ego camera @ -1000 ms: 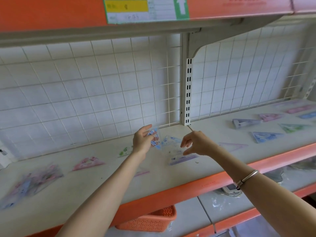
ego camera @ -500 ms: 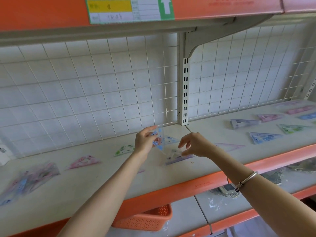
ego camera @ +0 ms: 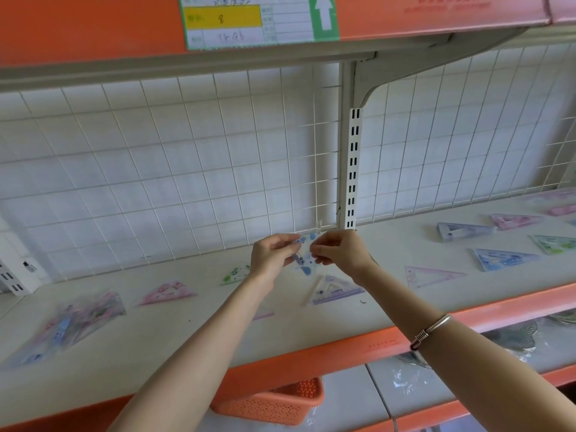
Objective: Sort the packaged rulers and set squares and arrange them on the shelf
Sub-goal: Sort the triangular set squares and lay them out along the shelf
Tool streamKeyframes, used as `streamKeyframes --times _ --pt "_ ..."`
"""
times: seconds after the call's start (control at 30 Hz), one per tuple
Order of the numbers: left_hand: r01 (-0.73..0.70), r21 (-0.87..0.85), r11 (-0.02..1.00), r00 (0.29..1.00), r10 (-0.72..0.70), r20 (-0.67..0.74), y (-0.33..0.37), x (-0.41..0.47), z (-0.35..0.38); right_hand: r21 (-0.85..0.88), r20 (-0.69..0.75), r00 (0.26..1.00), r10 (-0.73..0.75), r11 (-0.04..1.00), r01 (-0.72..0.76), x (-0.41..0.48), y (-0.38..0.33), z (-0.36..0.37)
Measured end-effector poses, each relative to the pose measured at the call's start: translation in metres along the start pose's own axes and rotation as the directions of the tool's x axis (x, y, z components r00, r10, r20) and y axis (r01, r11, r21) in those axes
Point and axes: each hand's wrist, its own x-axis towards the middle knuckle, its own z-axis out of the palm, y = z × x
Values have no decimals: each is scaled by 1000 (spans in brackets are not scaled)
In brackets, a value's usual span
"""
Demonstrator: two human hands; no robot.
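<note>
Above the white shelf [ego camera: 174, 335], my left hand [ego camera: 270, 256] and my right hand [ego camera: 342, 252] both pinch a clear packaged set square with blue print [ego camera: 305, 262], held upright between them. Just below on the shelf lies a purple packaged set square [ego camera: 335, 290]. To the left lie a green one [ego camera: 234, 275], a pink one [ego camera: 165, 294] and a loose pile of packets [ego camera: 67, 328]. Right of the post, several packaged set squares lie spread out, among them a pale purple one [ego camera: 431, 275], a blue one [ego camera: 501, 258] and a grey-blue one [ego camera: 461, 230].
A white wire grid [ego camera: 187, 169] backs the shelf, split by a slotted upright post [ego camera: 351, 169]. An orange upper shelf with a label [ego camera: 249, 20] hangs overhead. Below the orange shelf edge [ego camera: 358, 347] sits an orange basket [ego camera: 277, 403] and bagged goods [ego camera: 514, 335].
Both hands have lifted the blue-printed packet higher off the shelf and come closer together on it; my right hand now pinches it too. The view has shifted slightly.
</note>
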Motion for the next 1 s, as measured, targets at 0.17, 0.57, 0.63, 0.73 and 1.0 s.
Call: streamKeyframes --times 0.17,0.57,0.63,0.73,1.0 --pt "42 -113 993 999 -43 -6 5 5 -9 235 -21 999 29 972 -23 5 -6 -1" --pt "23 9 1000 998 -22 -55 3 18 -12 70 -177 984 26 997 -14 20 8 -3" --pt "25 57 998 997 -21 -70 3 25 -13 -201 -142 985 -94 977 64 23 11 -5" --pt "11 141 990 999 -6 -35 5 31 -9 -469 -3 984 -178 870 155 28 13 -8" --pt "1 262 965 1000 -7 22 3 37 1 -538 175 966 -189 804 254 36 9 -7"
